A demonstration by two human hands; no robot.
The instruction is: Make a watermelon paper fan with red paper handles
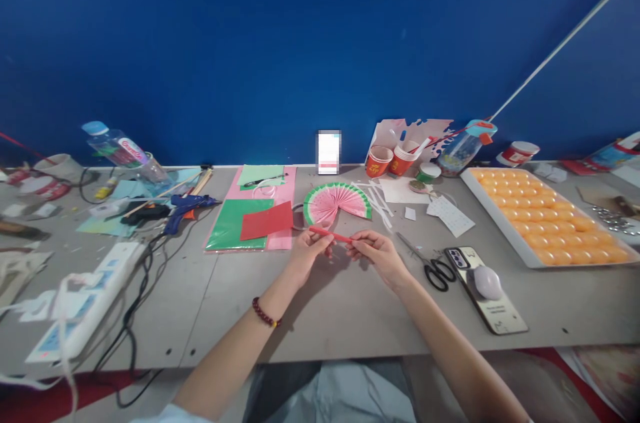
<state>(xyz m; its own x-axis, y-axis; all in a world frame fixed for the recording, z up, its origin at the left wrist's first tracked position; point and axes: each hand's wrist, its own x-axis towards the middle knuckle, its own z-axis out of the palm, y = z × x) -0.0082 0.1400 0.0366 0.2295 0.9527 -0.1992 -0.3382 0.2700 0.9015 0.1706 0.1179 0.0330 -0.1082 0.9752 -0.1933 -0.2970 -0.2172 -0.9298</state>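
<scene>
A narrow red paper strip (330, 233) is stretched level between my two hands, over the grey table. My left hand (307, 254) pinches its left part, and my right hand (376, 253) pinches its right end. Just beyond the strip lies a pleated paper fan (333, 201) coloured like a watermelon slice, pink with a green rim. To the left of my left hand, a red paper sheet (267, 221) rests on a green paper pack (225, 226). Scissors with black handles (436, 271) lie to the right of my right hand.
A phone (505, 316) with a white mouse (487, 282) on it lies at right, near a tray of orange balls (550, 216). Red paper cups (380, 161) stand at the back. A blue glue gun (183, 209) and a power strip (90, 303) with cables are at left.
</scene>
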